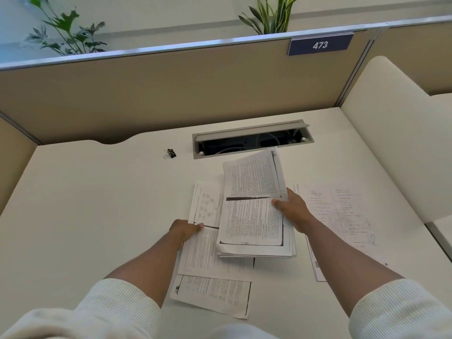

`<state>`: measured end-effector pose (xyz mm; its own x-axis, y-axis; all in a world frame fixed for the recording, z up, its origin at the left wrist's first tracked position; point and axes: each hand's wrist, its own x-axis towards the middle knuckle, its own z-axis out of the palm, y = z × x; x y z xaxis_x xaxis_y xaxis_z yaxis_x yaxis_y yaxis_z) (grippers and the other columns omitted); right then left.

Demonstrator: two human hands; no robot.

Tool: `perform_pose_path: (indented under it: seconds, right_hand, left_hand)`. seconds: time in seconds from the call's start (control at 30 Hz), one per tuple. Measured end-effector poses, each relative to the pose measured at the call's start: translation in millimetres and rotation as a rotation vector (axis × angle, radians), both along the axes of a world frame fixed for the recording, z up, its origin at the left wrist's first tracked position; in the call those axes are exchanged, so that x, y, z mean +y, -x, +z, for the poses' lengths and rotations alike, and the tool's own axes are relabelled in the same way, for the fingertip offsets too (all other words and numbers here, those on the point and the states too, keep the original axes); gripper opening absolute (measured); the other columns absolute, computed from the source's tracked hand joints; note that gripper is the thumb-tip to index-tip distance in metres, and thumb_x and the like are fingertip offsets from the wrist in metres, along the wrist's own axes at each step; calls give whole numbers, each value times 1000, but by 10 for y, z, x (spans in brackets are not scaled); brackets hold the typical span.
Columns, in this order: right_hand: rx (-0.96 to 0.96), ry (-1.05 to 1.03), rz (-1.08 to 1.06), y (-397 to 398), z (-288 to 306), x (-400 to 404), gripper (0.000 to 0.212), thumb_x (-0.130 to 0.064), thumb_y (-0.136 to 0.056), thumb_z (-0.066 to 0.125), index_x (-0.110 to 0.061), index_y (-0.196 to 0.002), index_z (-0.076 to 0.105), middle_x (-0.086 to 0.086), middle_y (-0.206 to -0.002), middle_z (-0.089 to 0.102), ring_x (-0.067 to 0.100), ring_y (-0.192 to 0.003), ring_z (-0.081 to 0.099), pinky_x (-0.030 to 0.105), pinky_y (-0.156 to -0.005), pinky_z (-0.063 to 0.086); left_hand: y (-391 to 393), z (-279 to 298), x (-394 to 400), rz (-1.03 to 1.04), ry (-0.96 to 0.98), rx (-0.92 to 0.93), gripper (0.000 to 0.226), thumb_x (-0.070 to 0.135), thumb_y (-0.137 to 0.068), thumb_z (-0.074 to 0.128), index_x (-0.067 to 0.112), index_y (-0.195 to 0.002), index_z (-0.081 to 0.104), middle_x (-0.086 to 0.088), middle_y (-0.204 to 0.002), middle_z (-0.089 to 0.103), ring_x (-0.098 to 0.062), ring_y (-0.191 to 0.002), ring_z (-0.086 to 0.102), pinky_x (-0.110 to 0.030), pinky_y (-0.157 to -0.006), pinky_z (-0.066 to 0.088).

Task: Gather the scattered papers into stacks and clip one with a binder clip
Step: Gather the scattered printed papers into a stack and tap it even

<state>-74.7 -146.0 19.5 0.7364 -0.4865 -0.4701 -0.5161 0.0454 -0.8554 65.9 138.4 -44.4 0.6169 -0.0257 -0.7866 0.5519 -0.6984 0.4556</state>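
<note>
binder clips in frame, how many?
1. A single black binder clip sits on the desk, far left of the open cable tray, away from both hands and all the papers. Another could lie hidden under the sheets.

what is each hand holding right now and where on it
The right hand grips the raised stack of papers by its right edge, thumb on top. The left hand grips the left edge of a printed sheet beneath.
</note>
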Motion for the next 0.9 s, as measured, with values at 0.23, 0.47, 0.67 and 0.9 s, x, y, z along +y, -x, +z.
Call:
perform_pose_path:
  seconds: [0.23,0.47,0.67,0.9]
  right_hand:
    - [10,10,-8,8,-7,-47,35,-6,-92,56,-18,-124,55,4,-112,65,25,-101,64,36,-84,54]
    - [14,17,-32,18,-38,-53,32,-5,-90,56,-21,-117,57,6,-113,66,24,-99,65,35,-82,55]
    - [38,42,10,20,-74,-5,36,-5,-88,55,-21,-120,57,5,-115,66,25,-103,64,44,-92,54]
    - [43,26,14,-18,-64,77,31,-3,-90,53,-22,-114,56,5,-112,65,24,-100,64,40,-87,54]
  left_hand:
    - [-68,124,-1,18,49,-57,39,10,-87,74,1,-124,65,-13,-124,67,-29,-113,63,-33,-98,50]
    - [-424,411,0,-81,66,-63,47,-7,-78,76,3,-124,66,-15,-123,69,-30,-110,66,-44,-100,52]
    - [-777,1019,-233,-265,-22,-77,65,1,-79,78,6,-139,54,-19,-143,52,-39,-133,46,-42,-108,39]
    - [-938,1956,-520,-444,145,23,49,5,-75,78,8,-123,65,-19,-114,71,-40,-102,69,-56,-91,54]
